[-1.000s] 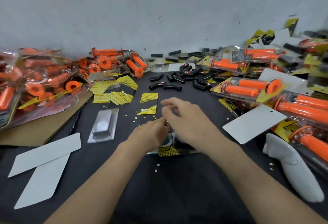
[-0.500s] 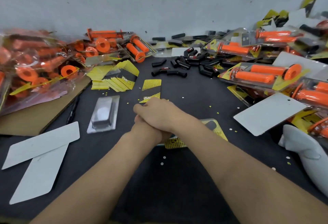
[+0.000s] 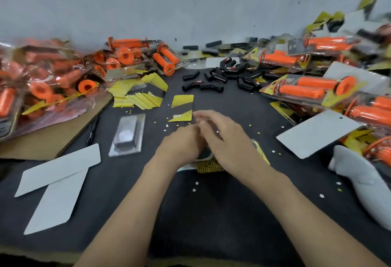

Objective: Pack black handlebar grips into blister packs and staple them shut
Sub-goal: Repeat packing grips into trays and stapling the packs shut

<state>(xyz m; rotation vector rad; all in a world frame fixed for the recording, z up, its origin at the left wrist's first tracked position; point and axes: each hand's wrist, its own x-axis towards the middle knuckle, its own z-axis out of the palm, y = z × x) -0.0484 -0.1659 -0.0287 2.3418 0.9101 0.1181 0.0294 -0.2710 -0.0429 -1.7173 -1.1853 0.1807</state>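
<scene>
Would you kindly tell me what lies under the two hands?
A yellow-patterned card and a clear blister pack peek out beneath the left hand and right hand; the pack's contents are covered.

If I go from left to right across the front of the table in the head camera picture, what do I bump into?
White cards → clear blister tray → left hand → right hand → white card with a hole.
</scene>
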